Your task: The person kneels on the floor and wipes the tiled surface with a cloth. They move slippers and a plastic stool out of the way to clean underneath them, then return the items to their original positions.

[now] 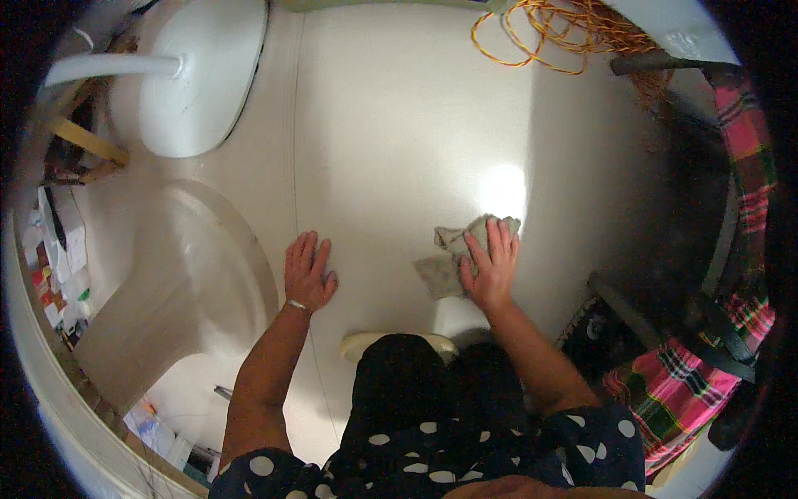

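Observation:
A crumpled grey-beige cloth (pixel 439 274) lies on the pale tiled floor (pixel 399 137). Pressed over its right part is my right hand (pixel 492 265), palm down with the fingers spread a little. One flap of the cloth sticks out to the left of that hand. My left hand (pixel 307 271) rests flat on the floor farther left, holding nothing, with its thumb apart from the fingers. A thin bracelet (pixel 296 304) circles the left wrist. The underside of both palms is hidden.
At the upper left stands a white pedestal base (pixel 193 106) with a curved white tube (pixel 112 67). Coiled yellow-red wire (pixel 561 37) lies at the upper right. Pink plaid fabric (pixel 686 393) hangs over dark framing on the right. A cream rounded object (pixel 352 346) sits by my knees.

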A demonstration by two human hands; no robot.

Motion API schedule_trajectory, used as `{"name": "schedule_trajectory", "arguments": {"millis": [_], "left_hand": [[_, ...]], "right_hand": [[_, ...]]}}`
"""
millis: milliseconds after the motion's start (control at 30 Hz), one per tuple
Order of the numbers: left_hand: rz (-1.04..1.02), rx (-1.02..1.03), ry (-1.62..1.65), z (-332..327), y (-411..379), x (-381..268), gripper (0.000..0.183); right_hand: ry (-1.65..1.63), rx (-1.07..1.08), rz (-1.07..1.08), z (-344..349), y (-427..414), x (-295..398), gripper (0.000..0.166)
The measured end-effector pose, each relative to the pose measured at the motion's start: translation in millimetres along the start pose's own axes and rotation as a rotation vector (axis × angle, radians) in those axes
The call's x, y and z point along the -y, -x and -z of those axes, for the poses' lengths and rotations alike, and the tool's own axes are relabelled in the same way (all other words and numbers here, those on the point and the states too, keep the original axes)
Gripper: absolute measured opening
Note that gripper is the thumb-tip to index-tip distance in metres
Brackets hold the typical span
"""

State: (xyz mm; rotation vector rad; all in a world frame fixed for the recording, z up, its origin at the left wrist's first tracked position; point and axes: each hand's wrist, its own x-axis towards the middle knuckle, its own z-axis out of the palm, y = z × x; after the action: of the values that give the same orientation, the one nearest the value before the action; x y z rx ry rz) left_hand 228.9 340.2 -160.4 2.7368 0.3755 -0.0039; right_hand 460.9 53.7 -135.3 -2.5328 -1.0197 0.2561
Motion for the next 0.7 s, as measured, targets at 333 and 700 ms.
{"name": "schedule_trajectory", "arguments": {"millis": [333,700], "left_hand": [[-0.012,-0.028,0.025,-7,-9,-4,0.068],[0.033,0.018,0.011,11,-3,-4,0.068]], "right_hand": [[0.131,-0.479,0.100,-48,-280,0,0.034],[-0.370,-0.017,0.053,-15,-142,27,0.051]]}}
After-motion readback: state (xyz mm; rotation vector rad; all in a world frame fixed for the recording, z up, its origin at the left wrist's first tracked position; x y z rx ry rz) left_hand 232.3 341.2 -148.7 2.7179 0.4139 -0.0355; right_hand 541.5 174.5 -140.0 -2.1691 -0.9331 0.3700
